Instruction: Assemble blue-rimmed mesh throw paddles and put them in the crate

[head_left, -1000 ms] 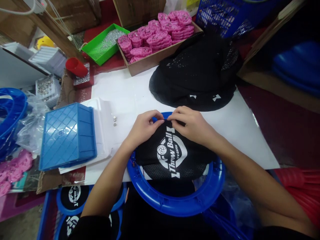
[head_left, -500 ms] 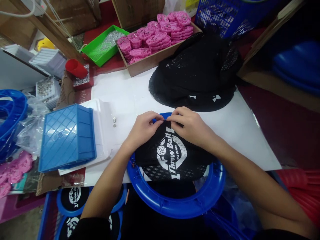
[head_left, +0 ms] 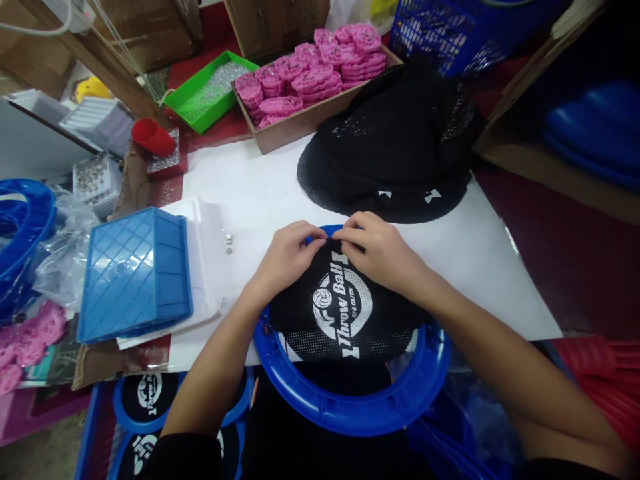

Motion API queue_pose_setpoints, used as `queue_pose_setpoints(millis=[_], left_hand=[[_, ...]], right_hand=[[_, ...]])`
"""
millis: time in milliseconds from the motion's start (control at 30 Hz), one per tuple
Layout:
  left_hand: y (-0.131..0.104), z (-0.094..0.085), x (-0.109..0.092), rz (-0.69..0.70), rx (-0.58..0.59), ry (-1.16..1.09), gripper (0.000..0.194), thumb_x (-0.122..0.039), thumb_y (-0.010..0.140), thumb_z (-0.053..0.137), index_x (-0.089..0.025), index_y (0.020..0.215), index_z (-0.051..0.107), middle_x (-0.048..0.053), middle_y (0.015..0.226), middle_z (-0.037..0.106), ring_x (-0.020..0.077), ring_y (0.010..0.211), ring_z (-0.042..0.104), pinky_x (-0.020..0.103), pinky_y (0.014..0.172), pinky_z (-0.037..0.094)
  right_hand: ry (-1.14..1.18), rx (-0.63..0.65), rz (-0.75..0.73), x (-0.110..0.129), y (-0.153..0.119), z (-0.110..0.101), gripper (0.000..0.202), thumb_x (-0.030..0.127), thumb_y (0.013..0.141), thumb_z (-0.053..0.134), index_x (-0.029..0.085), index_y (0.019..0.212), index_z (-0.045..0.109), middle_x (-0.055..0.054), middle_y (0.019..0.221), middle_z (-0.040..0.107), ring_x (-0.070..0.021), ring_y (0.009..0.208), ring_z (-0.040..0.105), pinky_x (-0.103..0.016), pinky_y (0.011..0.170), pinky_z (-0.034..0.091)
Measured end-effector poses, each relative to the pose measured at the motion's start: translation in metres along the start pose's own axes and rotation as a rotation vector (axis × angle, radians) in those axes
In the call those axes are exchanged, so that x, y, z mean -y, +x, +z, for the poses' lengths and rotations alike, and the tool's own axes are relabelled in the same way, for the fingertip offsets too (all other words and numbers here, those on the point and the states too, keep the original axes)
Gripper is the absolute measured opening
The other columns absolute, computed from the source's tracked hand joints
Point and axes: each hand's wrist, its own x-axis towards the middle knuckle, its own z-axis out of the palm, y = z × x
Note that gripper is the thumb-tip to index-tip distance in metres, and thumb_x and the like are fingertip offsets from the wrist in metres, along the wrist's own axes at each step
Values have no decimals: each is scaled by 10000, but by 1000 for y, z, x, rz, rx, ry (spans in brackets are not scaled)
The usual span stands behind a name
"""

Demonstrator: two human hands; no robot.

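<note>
A black mesh fabric piece [head_left: 300, 300] with white "Throw Ball" print lies over a blue plastic ring [head_left: 350, 415]. The ring overhangs the near table edge. With thumb and fingers closed, my left hand [head_left: 293, 257] pinches the fabric's far edge at the ring's far side. My right hand [head_left: 377, 253] pinches the same edge just beside it, the fingertips of both hands almost meeting. Beyond them rests a heap of black mesh fabric [head_left: 390, 147]. Small round silver pieces [head_left: 229, 244] lie on the white sheet left of my hands.
An upturned blue bin [head_left: 135, 270] stands at the left. Behind are a green tray [head_left: 187, 105] of small silver bits, a cardboard box [head_left: 300, 127] of pink pieces, a red cup [head_left: 153, 137] and a blue basket [head_left: 430, 40]. Finished-looking discs [head_left: 150, 397] sit below the table edge.
Both hands keep their pinch on the fabric's edge and have shifted only very slightly. The ring and the surrounding things stay in place.
</note>
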Motion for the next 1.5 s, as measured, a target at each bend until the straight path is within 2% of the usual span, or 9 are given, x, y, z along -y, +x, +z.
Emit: queue_pose_setpoints(millis=[233,467,733,867,1033,1200,1300,1367,1500], left_hand=[[2,0,-1,14,40,54,140,-141,978,610,-197,961,737,35,977,734,171,913,666,339,884,528],[9,5,-7,-190,49,47,167,-129,926,603,-198,874,746,43,934,779,213,881,689,390,866,527],[13,-9,13,-48,-29,35,81,-158,907,675,-189,950,737,45,1011,711,159,850,641,341,868,552],[-6,-25,-8,92,-139,178,112,-162,906,696,-191,1014,706,90,1190,622,228,1096,617,397,974,537],[-61,-19,-37,263,434,260,41,-210,935,692,-205,976,693,57,1038,635,225,994,635,368,894,536],[-77,-1,-26,184,504,275,310,-314,847,816,-204,1118,711,73,1101,635,263,1027,638,374,883,531],[-72,3,-24,166,499,309,235,-281,869,781,-206,1084,718,66,1066,634,254,976,640,342,806,511],[-72,4,-27,200,468,347,108,-228,952,663,-196,1039,718,70,1027,627,236,925,630,333,774,490],[-89,3,-37,293,323,339,197,-189,1045,499,-172,1027,695,99,1058,636,241,968,611,358,830,487]], right_hand=[[-41,9,15,0,0,6,273,47,943,540,204,879,754,-73,858,578,-230,835,512,-370,713,482],[-72,35,4,-3,-1,11,319,69,973,494,193,845,757,-94,871,550,-244,847,473,-403,739,483],[-142,59,-28,-15,12,21,301,59,947,466,185,816,708,-127,970,551,-279,949,484,-442,837,496],[-171,32,3,-34,39,28,256,68,924,478,178,918,709,-145,1059,582,-302,1010,514,-509,932,492],[-135,-2,0,-26,53,10,304,86,949,458,208,1054,715,-137,1135,622,-304,1073,564,-536,982,499],[-47,10,24,39,5,-23,270,140,987,490,245,1061,727,-97,1112,672,-300,1100,614,-526,982,512],[43,112,-4,75,-37,-33,222,160,996,523,231,1050,727,-92,1077,694,-269,1034,644,-462,913,548],[62,151,16,89,-63,-33,212,155,999,534,227,1071,720,-101,1083,702,-267,1041,644,-449,894,559],[15,92,57,95,-98,-22,213,174,995,595,215,1180,692,-129,1137,699,-285,1059,645,-490,894,570]])
